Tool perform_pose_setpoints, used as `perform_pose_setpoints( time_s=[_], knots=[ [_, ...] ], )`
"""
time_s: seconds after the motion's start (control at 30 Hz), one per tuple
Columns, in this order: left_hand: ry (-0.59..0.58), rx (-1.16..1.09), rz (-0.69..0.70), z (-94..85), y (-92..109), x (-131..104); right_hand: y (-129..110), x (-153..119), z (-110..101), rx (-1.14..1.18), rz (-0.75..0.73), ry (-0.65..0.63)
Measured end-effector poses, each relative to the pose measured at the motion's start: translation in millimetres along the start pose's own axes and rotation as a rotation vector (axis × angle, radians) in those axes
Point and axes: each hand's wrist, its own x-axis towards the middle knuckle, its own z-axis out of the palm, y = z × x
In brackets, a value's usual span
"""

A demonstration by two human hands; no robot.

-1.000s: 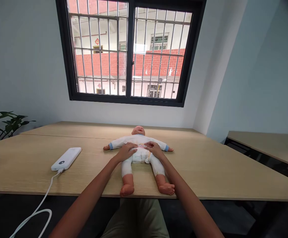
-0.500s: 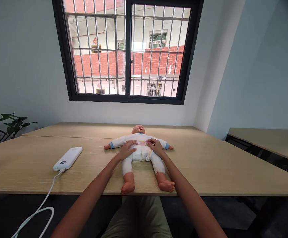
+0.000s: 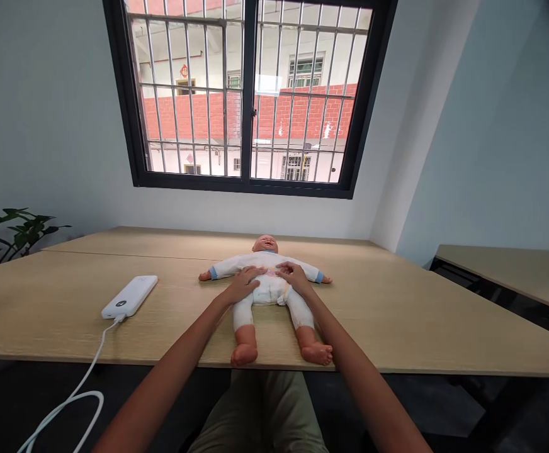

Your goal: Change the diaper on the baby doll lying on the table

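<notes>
A baby doll (image 3: 267, 258) lies on its back on the wooden table, its head toward the window and its bare feet near the front edge. It wears a white long-sleeved outfit with blue cuffs and a white diaper (image 3: 269, 293). My left hand (image 3: 243, 285) rests on one side of the doll's waist, fingers stretched over its belly. On the other side, my right hand (image 3: 295, 277) has its fingers bent and drawn together at the waist; anything between the fingertips is too small to make out.
A white power bank (image 3: 130, 296) lies at the left of the table (image 3: 420, 314), and its white cable (image 3: 96, 363) hangs over the front edge. Leaves of a plant (image 3: 19, 231) show at the far left. A second table (image 3: 505, 264) stands at the right, and a barred window (image 3: 246, 184) is behind.
The view has shifted slightly. My left fingers reach a little further across the doll's belly, while my right hand stays at its waist.
</notes>
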Motion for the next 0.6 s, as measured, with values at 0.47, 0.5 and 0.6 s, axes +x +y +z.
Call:
perform_pose_setpoints(
  time_s=[0.47,0.5,0.6],
  knots=[
    [-0.074,0.048,0.120,7.7,14.5,1.5,-21.8,-8.9,0.9,0.076,-0.014,-0.040],
    [-0.064,0.026,0.128,8.6,12.9,1.3,-21.3,-8.8,1.4,0.087,-0.007,-0.046],
    [-0.035,-0.056,0.126,9.3,11.3,-0.4,-19.3,-6.9,0.3,0.156,0.062,0.008]
  ],
)
